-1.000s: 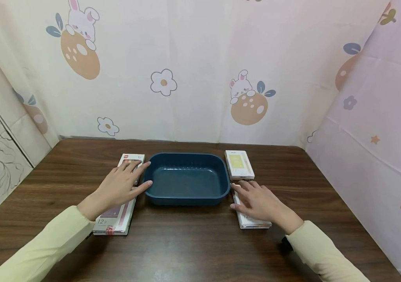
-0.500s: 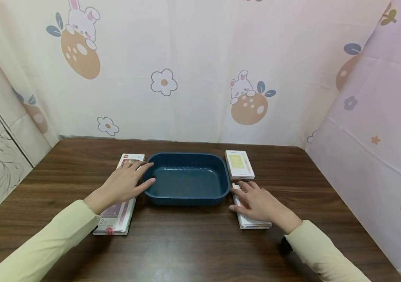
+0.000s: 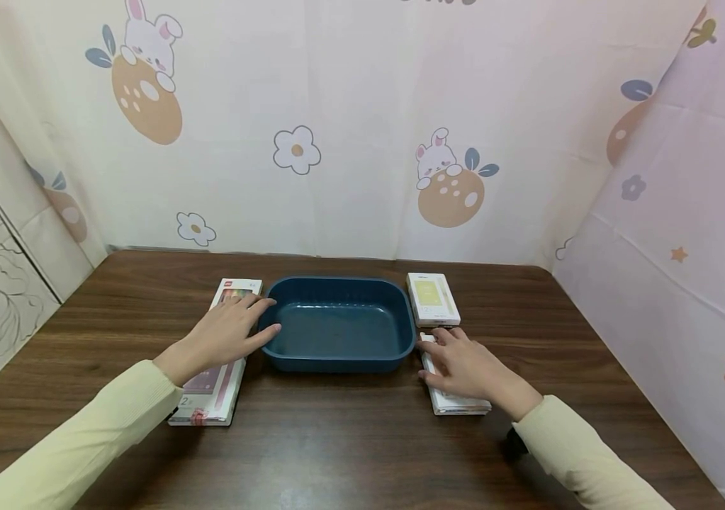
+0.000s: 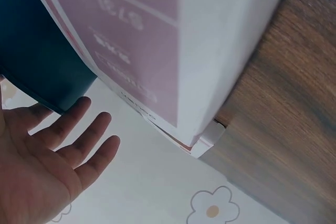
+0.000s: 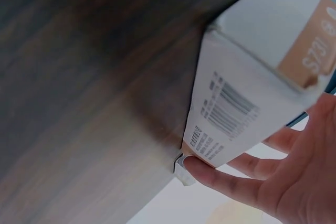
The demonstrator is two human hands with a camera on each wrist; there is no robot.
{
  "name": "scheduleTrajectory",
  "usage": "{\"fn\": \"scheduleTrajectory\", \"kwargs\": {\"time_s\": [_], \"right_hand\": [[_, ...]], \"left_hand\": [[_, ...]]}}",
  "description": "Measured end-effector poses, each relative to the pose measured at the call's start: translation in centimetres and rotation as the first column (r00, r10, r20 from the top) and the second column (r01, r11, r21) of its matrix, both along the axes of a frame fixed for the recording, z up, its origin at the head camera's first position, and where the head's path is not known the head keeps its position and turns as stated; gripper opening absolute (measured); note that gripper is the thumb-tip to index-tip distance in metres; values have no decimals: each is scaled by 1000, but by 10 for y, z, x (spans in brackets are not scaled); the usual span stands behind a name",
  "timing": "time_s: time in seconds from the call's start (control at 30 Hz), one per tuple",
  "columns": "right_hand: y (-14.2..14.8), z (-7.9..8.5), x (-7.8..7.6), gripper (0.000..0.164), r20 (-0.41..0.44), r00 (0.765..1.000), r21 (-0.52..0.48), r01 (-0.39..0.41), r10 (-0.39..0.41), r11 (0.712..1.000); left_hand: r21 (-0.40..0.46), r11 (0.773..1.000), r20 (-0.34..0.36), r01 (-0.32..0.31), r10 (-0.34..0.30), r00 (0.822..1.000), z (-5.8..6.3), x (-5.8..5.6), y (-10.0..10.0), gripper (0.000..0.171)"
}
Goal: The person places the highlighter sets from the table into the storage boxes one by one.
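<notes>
Now, a brown table (image 3: 336,453) holds a blue tub (image 3: 339,365). Left of it lies the purple box (image 3: 222,397), partly hidden by my left hand (image 3: 222,333), fingers spread wide. My right hand (image 3: 467,365) is loose over the orange-label box (image 5: 231,98), on the right. I think this is reaching; lifting calls for bent fingers. The yellow-label box (image 3: 432,299) and picture box (image 3: 241,285) sit farther back. The tub stands between my hands.

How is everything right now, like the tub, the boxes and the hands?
Blue tub: upright, open-topped
Purple-label box: lying flat
Red-logo box: lying flat, partly hidden
Yellow-label box: lying flat
Orange-label box: lying flat
Left hand: fingers spread
Right hand: fingers relaxed, over orange-label box
Printed cloth: hanging
</notes>
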State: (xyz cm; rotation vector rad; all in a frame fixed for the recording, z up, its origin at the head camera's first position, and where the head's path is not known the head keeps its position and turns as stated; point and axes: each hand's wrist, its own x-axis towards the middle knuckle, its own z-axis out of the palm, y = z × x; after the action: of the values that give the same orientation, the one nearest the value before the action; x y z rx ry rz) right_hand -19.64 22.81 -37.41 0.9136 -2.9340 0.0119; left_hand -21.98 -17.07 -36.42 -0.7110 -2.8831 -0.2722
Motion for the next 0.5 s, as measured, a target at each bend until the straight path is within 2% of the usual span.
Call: {"fn": "scheduleTrajectory", "kwargs": {"time_s": [0.5], "right_hand": [[-5, 3, -2, 49, 36, 998, -24, 53, -52, 998]], "left_hand": [[-10, 1000, 17, 6, -5, 1000, 1, -1, 1, 55]]}}
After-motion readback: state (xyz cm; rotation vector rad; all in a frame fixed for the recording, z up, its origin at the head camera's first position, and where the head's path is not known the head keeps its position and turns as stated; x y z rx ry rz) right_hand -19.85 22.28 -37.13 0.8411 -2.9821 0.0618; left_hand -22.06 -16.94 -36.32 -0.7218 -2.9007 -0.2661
